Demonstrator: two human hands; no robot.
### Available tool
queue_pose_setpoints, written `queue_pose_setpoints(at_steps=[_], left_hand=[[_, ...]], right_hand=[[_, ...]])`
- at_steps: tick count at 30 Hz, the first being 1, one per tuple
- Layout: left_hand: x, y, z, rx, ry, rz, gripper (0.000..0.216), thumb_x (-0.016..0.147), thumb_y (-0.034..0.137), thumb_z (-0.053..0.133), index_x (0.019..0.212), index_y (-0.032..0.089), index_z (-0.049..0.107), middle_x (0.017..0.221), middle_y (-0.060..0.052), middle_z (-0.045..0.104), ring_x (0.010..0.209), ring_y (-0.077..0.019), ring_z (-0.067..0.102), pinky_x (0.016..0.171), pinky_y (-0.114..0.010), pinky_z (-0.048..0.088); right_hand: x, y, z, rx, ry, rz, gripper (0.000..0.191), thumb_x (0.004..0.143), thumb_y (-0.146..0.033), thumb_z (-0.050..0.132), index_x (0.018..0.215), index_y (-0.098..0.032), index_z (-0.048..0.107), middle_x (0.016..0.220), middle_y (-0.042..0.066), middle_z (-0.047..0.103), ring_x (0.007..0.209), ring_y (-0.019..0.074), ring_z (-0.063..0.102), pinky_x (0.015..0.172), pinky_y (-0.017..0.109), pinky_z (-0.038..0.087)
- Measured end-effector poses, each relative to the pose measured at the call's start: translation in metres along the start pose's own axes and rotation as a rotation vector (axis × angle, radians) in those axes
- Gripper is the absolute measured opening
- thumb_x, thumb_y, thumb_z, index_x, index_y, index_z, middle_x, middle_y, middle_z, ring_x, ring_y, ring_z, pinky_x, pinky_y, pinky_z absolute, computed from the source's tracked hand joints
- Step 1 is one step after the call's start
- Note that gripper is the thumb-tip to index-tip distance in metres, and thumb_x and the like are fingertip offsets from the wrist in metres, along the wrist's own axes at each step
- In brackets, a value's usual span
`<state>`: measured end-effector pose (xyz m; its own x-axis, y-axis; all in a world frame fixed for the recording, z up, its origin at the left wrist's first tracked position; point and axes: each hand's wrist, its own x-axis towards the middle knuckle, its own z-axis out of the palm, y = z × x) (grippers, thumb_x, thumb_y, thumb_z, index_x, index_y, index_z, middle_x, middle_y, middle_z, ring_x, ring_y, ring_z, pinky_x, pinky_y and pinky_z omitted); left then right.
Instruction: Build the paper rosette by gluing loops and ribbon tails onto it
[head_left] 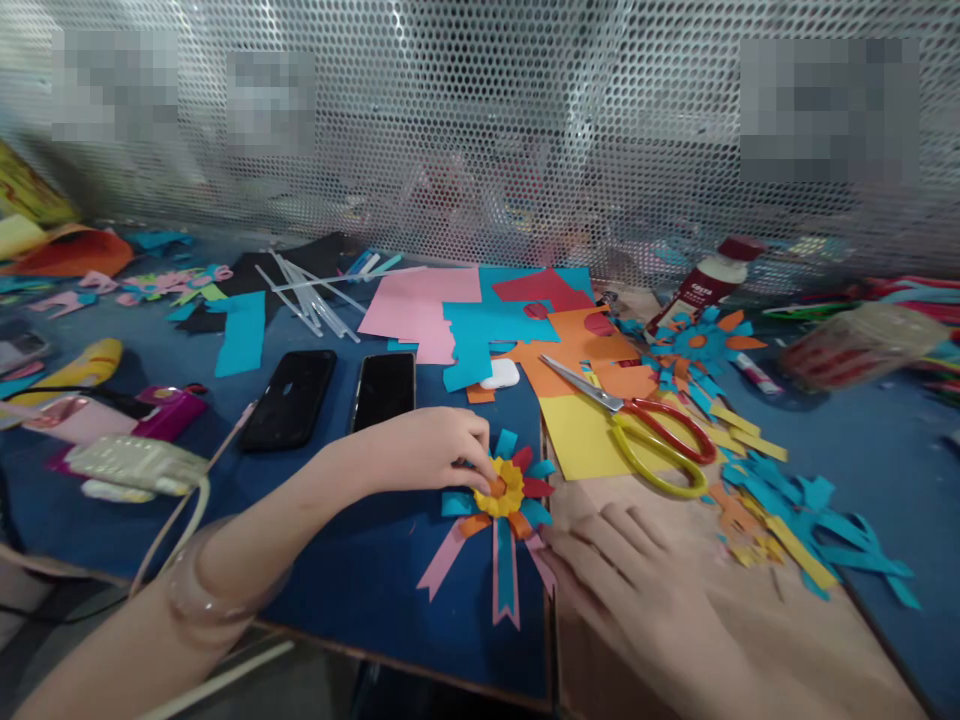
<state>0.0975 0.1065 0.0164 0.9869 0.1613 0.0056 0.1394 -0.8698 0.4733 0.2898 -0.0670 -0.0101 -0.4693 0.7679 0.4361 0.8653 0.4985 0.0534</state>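
Note:
A paper flower rosette (506, 540) lies on the blue tabletop by the board seam. It has a yellow ruffled centre with an orange middle, blue, red and orange loops around it, and pink and blue tails with notched ends. My left hand (435, 450) reaches in from the left, its fingers bent and pressed together at the orange middle. On the brown board, my right hand (637, 580) lies palm down with fingers stretched out, the fingertips by the rosette's right pink tail. Scissors (611, 403) with red and yellow handles rest above my right hand, blades parted.
Two phones (291, 400) lie left of centre, near glue sticks (315, 300). Coloured paper sheets (420, 300) cover the back. To the right are a bottle (701, 290), another paper flower (697, 340), blue paper scraps (825, 510) and a plastic tub (855, 345). A perforated metal screen (480, 130) stands behind.

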Motion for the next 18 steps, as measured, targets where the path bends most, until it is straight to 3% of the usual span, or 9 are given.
queue_pose_setpoints(at_steps=[6,18], left_hand=[[-0.001,0.0,0.004,-0.015,0.004,-0.001,0.018,0.089,0.03,0.057,0.094,0.025,0.074,0.086,-0.003,0.062,0.082,-0.0137,0.057,0.071,-0.025,0.043],[0.003,0.002,0.005,0.016,-0.007,-0.001,0.018,0.088,0.028,0.058,0.09,0.023,0.075,0.087,-0.004,0.063,0.083,-0.0149,0.056,0.074,-0.026,0.043]], right_hand=[[-0.011,-0.009,-0.001,-0.037,-0.026,-0.024,0.028,0.093,-0.012,0.039,0.09,-0.018,0.066,0.07,0.003,0.064,0.063,0.0167,0.055,0.058,0.033,0.035],[-0.01,-0.013,0.009,-0.036,-0.031,-0.035,0.025,0.092,-0.012,0.043,0.092,-0.016,0.068,0.073,0.003,0.065,0.068,0.0159,0.058,0.062,0.032,0.038]])
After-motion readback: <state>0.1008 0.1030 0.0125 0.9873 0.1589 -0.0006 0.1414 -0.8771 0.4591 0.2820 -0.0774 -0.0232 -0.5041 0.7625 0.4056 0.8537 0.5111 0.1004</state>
